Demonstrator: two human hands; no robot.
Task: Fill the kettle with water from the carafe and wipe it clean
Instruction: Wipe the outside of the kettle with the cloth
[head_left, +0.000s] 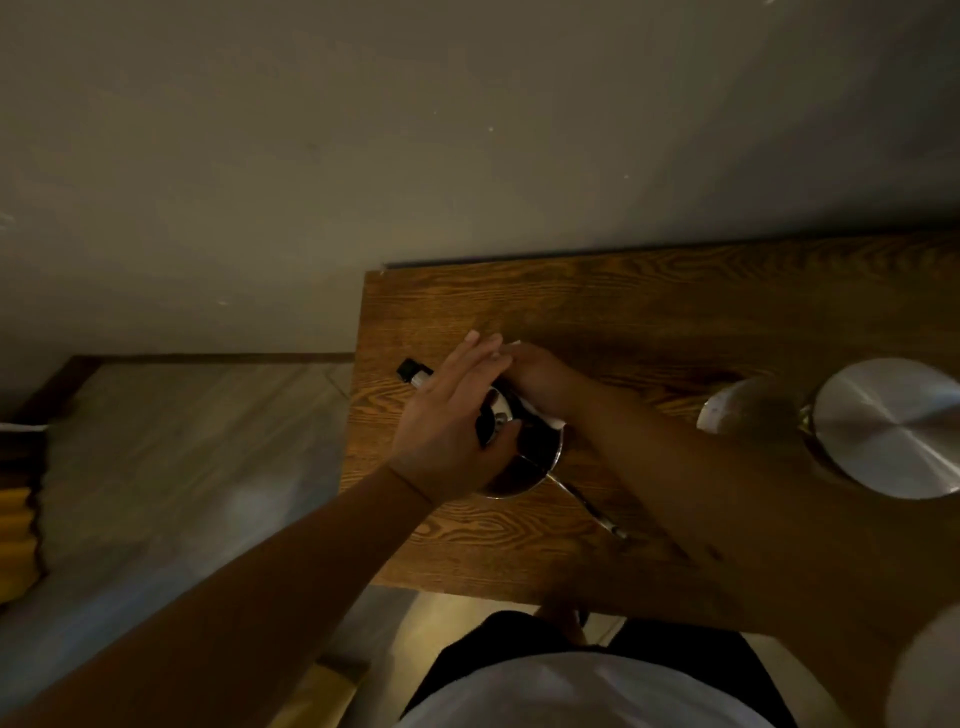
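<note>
From my feed, the left hand (451, 415) and right hand (537, 382) cover most of the kettle (524, 462), so I cannot tell how the white cloth (540, 415) sits under the right palm or whether the lid is closed. The round metal lid (888, 426) is cut off by the right edge. The room is dim, and the pale object (930, 675) in the bottom-right corner is too blurred to name.

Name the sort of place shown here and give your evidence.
Probably a room in a home: a wood-grain table set against a plain wall, with a kettle and round metal lids on it.
</note>
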